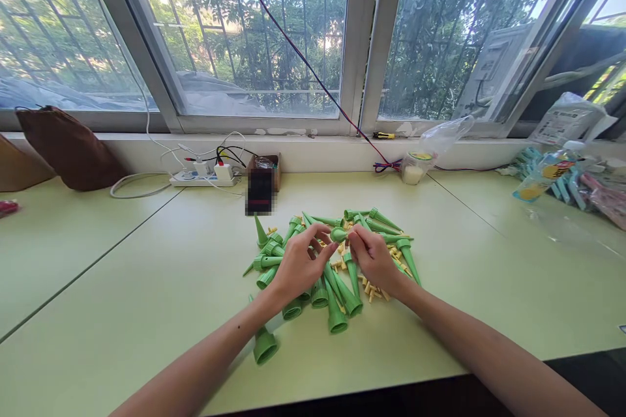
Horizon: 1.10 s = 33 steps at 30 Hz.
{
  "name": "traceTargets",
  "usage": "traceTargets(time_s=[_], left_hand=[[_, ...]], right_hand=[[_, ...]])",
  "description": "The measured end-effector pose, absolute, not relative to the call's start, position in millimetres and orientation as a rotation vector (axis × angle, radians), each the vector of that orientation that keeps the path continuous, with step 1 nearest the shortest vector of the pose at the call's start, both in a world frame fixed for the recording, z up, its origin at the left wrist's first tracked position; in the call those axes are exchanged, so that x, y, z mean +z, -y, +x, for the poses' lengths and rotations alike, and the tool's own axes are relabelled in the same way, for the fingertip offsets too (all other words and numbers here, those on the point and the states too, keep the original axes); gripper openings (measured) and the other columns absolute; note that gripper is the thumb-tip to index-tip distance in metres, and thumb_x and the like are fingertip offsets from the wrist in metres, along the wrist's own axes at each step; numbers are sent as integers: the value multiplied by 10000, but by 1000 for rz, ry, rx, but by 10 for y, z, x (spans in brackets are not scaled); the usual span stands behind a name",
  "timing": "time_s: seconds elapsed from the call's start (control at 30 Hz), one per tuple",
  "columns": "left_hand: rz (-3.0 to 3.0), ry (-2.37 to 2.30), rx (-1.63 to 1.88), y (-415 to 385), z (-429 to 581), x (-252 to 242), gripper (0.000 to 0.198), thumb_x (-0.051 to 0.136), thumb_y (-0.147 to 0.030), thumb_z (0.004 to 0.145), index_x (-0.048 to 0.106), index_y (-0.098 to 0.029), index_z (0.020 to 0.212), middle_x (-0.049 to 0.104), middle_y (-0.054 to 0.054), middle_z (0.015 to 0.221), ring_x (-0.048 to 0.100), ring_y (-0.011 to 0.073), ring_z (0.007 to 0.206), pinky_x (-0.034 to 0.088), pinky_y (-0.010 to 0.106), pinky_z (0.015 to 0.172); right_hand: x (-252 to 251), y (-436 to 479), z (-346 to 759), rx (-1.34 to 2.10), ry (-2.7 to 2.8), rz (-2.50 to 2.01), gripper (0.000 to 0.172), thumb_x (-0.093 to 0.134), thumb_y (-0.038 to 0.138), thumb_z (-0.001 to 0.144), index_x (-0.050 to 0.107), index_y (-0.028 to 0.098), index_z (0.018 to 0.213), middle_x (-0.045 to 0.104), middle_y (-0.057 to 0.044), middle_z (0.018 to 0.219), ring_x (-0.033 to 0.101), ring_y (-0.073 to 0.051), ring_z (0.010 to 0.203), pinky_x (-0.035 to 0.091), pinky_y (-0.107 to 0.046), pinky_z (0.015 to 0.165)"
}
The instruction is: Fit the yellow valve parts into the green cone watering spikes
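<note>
My right hand [377, 258] pinches a smooth, flared green piece [337, 234]; I can't tell whether my left hand [302, 260] clamps it.

Table [147, 280]: cones [337, 322] heaped mid-front, pegs [374, 289] among them, mostly right. One cone apart, front left of heap. Left hand [304, 262], right hand [375, 257] above heap, cone between. Behind, leftward: box [277, 172], then power strip [178, 180], then sack [68, 150]. Behind, rightward: jar [413, 171]; far right, bottle [548, 176]. Cutter [383, 135] on sill [317, 144].
</note>
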State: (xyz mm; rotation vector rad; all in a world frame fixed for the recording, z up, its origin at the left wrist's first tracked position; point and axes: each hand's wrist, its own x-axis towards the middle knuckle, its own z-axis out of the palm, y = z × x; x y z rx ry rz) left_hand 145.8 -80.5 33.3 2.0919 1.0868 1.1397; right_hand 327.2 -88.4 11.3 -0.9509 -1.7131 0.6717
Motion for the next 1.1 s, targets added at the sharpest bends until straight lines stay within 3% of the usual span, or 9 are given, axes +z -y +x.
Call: traceTargets(time_s=[0.13,0.67,1.1], left_hand=[[2044,-1073,1114,805,1458,339,207,600,-383,900,578,-178,877,606,-1,770,554,108,614,451,205,525],[1927,-1089,1123,800,1464,343,301,707,-427,792,538,-179,760,536,-42,633,512,103,578,396,192,499],[1991,-1129,1120,813,1476,353,306,639,-359,835,517,-164,633,519,-33,581,453,90,539,331,192,480]], right_hand=[[122,890,3271,676,1710,-954,401,375,458,1031,383,227,703,411,38,579,333,-130,510,289,-285,503],[155,904,3244,619,1789,-971,415,368,469,1023,342,223,690,376,53,589,302,-118,530,289,-263,533],[139,899,3246,631,1803,-955,382,383,420,1024,347,222,699,378,50,609,306,-117,537,293,-259,532]])
